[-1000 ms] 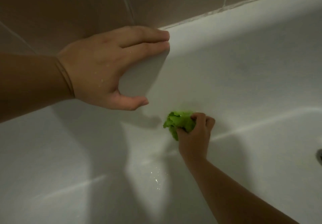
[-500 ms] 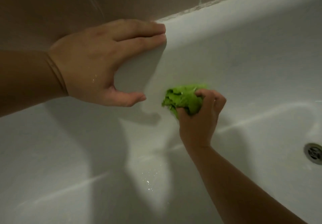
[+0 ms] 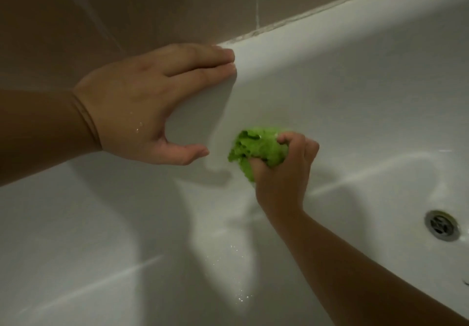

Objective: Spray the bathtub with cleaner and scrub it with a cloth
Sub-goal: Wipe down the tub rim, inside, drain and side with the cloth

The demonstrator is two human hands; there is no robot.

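The right hand (image 3: 281,173) grips a bunched green cloth (image 3: 256,152), pressing it against the white bathtub's inner wall (image 3: 355,102). At nine o'clock from it, the left hand (image 3: 142,107) rests open, fingers flat on the tub's rim. The drain (image 3: 441,225) lies at four o'clock.

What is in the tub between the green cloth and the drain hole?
Nothing. In the head view, only bare white bathtub lies between the green cloth, squeezed in the right hand, and the drain.

Two hands are counted: left hand (image 3: 142,107) and right hand (image 3: 284,173). One green cloth (image 3: 256,152) is seen in the right hand; one bathtub (image 3: 355,92), one drain (image 3: 441,225) right of it.
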